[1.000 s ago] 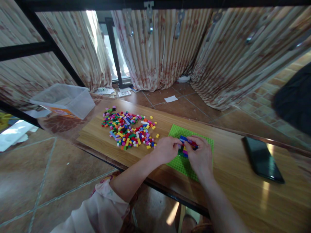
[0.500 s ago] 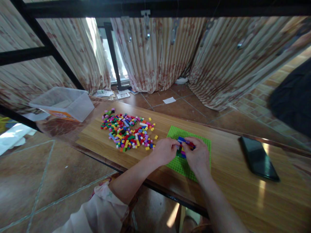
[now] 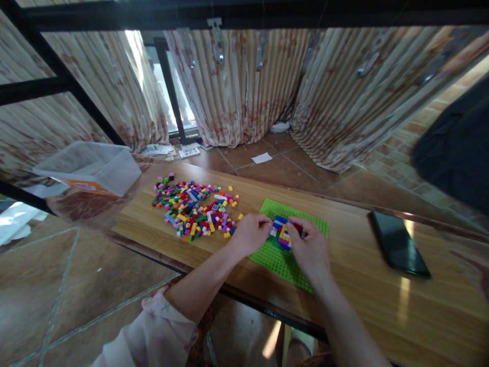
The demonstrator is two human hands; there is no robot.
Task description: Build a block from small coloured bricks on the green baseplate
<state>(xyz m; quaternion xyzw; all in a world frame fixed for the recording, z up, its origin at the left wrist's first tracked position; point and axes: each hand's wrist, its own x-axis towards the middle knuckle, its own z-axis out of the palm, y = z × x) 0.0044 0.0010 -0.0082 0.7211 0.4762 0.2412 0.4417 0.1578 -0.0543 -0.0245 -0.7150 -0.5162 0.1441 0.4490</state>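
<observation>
A cluster of joined toy bricks (image 3: 283,240) in blue, red, yellow, purple and white sits on the green studded baseplate (image 3: 271,207). My left hand (image 3: 250,235) is at the cluster's left side, thumb and forefinger pinched together. Whatever is between those fingertips is too small to make out. From the right, my right hand (image 3: 310,244) curls its fingers around the cluster's right part and covers some of it. Dark red bricks show beside its fingers.
Many loose bricks (image 3: 196,209) lie spread left of the baseplate on the wooden table (image 3: 353,244). A clear plastic bin (image 3: 91,165) stands at the far left end. To the right lies a black phone (image 3: 400,244). A dark metal bar (image 3: 244,15) crosses overhead.
My left hand has drawn slightly left, away from the cluster, so more of the bricks show between my hands. My right hand keeps its hold. The whole view has shifted a little.
</observation>
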